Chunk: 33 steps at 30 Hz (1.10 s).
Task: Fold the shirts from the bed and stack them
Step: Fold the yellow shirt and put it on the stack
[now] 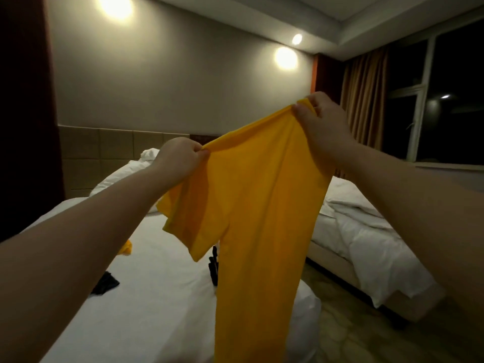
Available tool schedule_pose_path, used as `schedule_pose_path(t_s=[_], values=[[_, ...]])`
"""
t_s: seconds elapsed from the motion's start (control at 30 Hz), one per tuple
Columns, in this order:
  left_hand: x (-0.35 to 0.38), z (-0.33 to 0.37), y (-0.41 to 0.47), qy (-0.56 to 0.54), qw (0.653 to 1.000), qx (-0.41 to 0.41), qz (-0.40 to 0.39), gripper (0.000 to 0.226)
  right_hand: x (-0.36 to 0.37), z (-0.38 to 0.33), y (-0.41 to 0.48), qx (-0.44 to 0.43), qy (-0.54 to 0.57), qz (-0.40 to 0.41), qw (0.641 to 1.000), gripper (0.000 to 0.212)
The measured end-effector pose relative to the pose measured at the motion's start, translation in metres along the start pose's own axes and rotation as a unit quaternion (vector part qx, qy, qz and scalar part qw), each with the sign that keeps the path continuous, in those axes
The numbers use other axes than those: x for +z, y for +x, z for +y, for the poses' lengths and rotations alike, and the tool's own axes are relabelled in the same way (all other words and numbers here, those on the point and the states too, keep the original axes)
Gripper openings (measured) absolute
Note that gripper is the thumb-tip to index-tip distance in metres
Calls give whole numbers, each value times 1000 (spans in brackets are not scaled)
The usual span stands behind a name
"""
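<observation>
A yellow shirt hangs in the air in front of me, above the white bed. My left hand pinches its top edge at the left. My right hand grips the same edge higher up at the right. The cloth drops in a long fold past the lower frame edge, with one short sleeve sticking out to the left. A second piece of yellow cloth peeks out from behind my left forearm on the bed. A dark garment lies on the sheet nearby. Another dark item shows just behind the hanging shirt.
A second bed with a rumpled white duvet stands to the right, across a patterned floor aisle. White pillows lie by the padded headboard. Curtains and a dark window fill the far right.
</observation>
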<state>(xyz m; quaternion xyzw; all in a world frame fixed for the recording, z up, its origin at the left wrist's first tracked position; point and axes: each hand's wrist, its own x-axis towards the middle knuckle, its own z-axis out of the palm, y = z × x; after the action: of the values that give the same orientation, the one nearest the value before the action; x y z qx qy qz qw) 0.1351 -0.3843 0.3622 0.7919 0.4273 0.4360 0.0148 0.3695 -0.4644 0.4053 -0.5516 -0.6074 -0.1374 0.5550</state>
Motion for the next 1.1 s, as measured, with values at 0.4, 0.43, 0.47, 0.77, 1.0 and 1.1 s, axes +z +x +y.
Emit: schedule_pose_path(t_s=[0.4, 0.43, 0.47, 0.77, 1.0, 1.1], values=[[-17, 2, 9, -121, 992, 20, 12, 26, -38, -9, 13, 82, 25, -87, 993, 56], [-20, -1, 8, -134, 991, 20, -3, 25, -38, -12, 11, 116, 42, -112, 986, 58], [-24, -5, 6, -140, 990, 22, -20, 23, -37, -14, 9, 149, 50, -149, 976, 61], [-37, -47, -24, -282, 950, -103, -82, 18, 15, -19, 5, 180, 66, -154, 969, 66], [-8, -91, -53, -147, 961, -138, -187, 22, 81, -11, 1, 69, -34, -232, 970, 63], [-9, -120, -49, -145, 967, -187, -94, 16, 110, 4, 5, 76, -9, -260, 963, 58]])
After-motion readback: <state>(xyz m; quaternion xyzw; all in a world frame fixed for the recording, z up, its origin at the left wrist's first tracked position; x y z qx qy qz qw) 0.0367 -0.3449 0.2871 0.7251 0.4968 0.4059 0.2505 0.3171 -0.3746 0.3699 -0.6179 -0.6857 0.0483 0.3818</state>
